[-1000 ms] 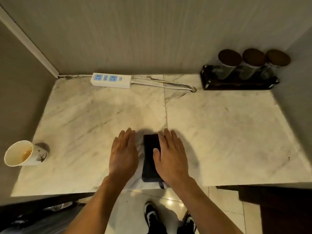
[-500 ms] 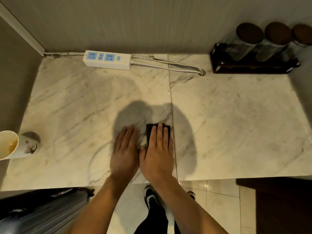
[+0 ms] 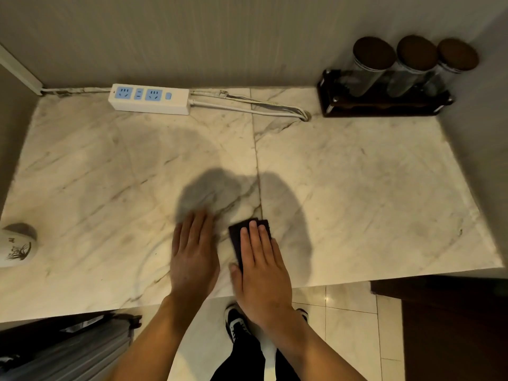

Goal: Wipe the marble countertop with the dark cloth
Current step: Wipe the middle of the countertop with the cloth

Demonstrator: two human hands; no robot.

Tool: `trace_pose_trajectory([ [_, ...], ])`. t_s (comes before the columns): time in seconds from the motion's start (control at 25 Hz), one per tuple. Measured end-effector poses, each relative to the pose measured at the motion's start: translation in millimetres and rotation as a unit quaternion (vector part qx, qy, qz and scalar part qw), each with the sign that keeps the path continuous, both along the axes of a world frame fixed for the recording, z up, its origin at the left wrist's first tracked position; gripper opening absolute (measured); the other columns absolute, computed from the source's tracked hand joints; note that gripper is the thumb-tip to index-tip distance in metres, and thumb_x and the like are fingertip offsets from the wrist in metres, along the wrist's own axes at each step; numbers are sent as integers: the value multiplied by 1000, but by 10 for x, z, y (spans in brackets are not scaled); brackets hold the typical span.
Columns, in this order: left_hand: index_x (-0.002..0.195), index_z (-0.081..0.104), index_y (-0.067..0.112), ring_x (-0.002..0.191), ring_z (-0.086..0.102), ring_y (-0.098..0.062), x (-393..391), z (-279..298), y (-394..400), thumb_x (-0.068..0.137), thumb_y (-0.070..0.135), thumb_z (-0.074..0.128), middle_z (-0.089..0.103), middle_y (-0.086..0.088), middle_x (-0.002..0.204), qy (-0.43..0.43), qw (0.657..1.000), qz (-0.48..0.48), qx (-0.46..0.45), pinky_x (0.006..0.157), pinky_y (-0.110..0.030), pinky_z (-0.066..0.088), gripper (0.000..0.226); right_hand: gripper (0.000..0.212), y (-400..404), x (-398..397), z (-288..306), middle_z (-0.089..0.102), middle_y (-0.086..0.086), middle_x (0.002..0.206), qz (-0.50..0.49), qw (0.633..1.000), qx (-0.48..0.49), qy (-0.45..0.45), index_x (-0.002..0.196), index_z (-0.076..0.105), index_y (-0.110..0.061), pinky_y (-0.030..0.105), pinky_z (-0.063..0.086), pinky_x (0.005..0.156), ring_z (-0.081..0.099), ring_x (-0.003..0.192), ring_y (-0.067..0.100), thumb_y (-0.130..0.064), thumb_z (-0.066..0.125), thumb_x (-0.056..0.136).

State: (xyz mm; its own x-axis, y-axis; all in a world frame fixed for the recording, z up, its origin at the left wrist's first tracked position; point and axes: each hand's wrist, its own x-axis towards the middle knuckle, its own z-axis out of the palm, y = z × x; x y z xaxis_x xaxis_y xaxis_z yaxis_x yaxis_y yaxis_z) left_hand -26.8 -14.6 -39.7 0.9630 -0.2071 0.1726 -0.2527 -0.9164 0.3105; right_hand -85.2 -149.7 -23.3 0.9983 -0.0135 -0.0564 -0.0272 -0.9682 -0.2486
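A folded dark cloth [image 3: 238, 232] lies on the white marble countertop [image 3: 357, 193] near its front edge, at the seam between two slabs. My right hand [image 3: 261, 268] presses flat on top of the cloth, fingers together, and covers most of it. My left hand [image 3: 193, 254] rests flat on the bare marble just left of the cloth, holding nothing.
A white power strip [image 3: 149, 99] with its cable [image 3: 255, 110] lies along the back wall. A dark rack with three lidded glass jars [image 3: 384, 86] stands at the back right. A paper cup [image 3: 16, 247] sits at the left edge. Walls close three sides.
My right hand has slid further over the cloth, from its right side onto its top. My left hand stays flat beside it. The camera has shifted closer over the counter.
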Motion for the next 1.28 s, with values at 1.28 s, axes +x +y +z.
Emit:
trace_pose_trajectory([
  [1.28,143,39,6,141,31,-30,167,101,-837,95,32,34,40,-14,150,97,995,40,2,116,-47,19,55,64,-1426,1339,25,12,9,160,359,932,-54,18,152,16,-9,40,17,118,5,148,20,-40,35,98],
])
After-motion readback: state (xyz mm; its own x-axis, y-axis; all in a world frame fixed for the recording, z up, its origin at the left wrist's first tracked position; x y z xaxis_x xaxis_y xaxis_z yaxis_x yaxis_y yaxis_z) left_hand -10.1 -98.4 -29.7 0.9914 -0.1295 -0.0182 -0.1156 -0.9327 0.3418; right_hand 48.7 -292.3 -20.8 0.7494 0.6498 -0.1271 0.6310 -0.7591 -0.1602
